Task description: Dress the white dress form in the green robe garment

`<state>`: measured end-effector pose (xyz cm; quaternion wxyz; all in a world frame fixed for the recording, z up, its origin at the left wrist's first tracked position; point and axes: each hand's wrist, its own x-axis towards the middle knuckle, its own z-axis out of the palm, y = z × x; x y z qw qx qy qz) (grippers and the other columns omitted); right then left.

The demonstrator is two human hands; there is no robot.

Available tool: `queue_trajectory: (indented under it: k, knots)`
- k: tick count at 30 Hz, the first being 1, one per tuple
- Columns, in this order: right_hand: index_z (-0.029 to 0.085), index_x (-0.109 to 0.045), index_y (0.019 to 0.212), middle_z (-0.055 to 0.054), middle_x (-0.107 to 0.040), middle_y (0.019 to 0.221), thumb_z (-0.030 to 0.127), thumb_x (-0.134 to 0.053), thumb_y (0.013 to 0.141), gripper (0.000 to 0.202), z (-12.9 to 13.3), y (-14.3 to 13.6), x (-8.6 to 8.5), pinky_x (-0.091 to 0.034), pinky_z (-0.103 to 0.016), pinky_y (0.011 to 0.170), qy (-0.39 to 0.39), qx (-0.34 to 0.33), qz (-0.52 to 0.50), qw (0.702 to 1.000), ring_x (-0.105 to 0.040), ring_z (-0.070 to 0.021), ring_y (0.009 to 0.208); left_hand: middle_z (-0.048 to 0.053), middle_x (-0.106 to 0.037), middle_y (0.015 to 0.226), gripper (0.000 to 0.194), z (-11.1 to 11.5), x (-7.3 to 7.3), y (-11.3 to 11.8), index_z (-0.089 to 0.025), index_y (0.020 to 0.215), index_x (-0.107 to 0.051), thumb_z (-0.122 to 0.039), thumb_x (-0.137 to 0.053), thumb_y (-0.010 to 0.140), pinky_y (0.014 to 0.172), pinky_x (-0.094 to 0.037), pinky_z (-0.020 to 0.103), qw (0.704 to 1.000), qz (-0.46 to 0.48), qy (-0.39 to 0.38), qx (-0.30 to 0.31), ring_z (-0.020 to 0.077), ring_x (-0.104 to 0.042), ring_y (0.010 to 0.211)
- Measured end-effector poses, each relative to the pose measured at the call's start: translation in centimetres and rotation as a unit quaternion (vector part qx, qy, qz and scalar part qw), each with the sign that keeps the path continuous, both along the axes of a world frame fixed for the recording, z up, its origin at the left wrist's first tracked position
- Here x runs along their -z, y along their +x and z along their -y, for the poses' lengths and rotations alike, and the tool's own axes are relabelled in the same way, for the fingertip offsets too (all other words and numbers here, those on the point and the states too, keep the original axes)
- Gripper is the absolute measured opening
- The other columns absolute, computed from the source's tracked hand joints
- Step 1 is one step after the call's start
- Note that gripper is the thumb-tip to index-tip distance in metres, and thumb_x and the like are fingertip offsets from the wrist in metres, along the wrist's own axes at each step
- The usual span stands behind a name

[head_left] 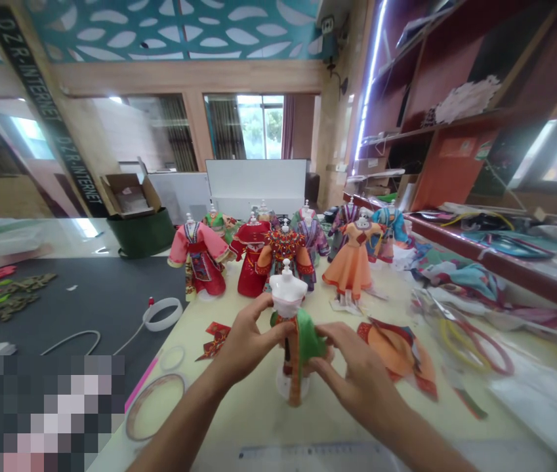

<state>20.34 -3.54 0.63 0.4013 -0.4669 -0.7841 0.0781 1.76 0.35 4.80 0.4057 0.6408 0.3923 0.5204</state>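
Observation:
A small white mannequin bust (288,292) stands on the cream table (258,413) just in front of me. A green skirt with an orange sash (302,344) is wrapped around its waist. My left hand (246,341) grips the mannequin and the cloth from the left, thumb up near the bust. From the right, my right hand (357,370) pinches the green skirt. An orange and red garment (396,351) lies flat on the table next to my right hand.
Several dressed mannequins, among them a pink one (199,255), a red one (253,255) and an orange one (351,259), stand in rows behind. Loose fabric and hoops (475,334) clutter the right. Tape rolls (163,313) and a ruler (317,452) lie nearby.

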Motion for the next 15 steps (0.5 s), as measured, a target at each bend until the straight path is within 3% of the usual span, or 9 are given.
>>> queue_trajectory:
  k: [3, 6, 11, 15]
  knots:
    - [0.019, -0.058, 0.089, -0.005, -0.063, 0.083, 0.014, -0.051, 0.082, 0.012, -1.7, -1.1, 0.2, -0.048, -0.032, 0.068, 0.007, 0.003, -0.020, 1.000, -0.059, -0.0196, 0.078, 0.004, -0.065, 0.101, 0.030, 0.0, 1.0, 0.3, -0.021, 0.099, -0.065, -0.026, -0.069, 0.070, 0.086, -0.044, 0.033, 0.994, -0.079, 0.075, -0.022, 0.0215, -0.056, 0.093]
    - [0.019, -0.057, 0.075, -0.002, -0.060, 0.070, 0.015, -0.048, 0.084, 0.013, -2.9, -1.1, 0.7, -0.045, -0.028, 0.062, -0.006, 0.013, -0.050, 0.999, -0.057, -0.0174, 0.069, 0.005, -0.063, 0.101, 0.029, -0.1, 2.0, 0.3, -0.020, 0.101, -0.062, -0.024, -0.066, 0.072, 0.087, -0.043, 0.033, 0.991, -0.100, 0.087, -0.030, 0.0212, -0.056, 0.094]
    - [0.019, -0.057, 0.086, -0.005, -0.061, 0.082, 0.020, -0.043, 0.088, 0.014, -3.2, -0.8, 1.0, -0.046, -0.029, 0.070, -0.017, -0.024, -0.140, 0.990, -0.058, -0.0175, 0.078, 0.008, -0.061, 0.113, 0.042, -0.2, 3.5, -0.9, -0.019, 0.113, -0.054, -0.019, -0.064, 0.073, 0.094, -0.038, 0.033, 0.993, -0.097, 0.068, -0.026, 0.0214, -0.053, 0.107]
    - [0.019, -0.055, 0.092, -0.006, -0.060, 0.087, 0.025, -0.047, 0.086, 0.012, -2.9, -1.0, 1.2, -0.047, -0.032, 0.072, 0.032, -0.064, -0.154, 0.985, -0.057, -0.0192, 0.082, 0.007, -0.063, 0.105, 0.028, -0.4, 4.1, -1.8, -0.019, 0.100, -0.059, -0.020, -0.064, 0.073, 0.090, -0.041, 0.034, 0.991, -0.107, 0.069, -0.034, 0.0216, -0.056, 0.100]
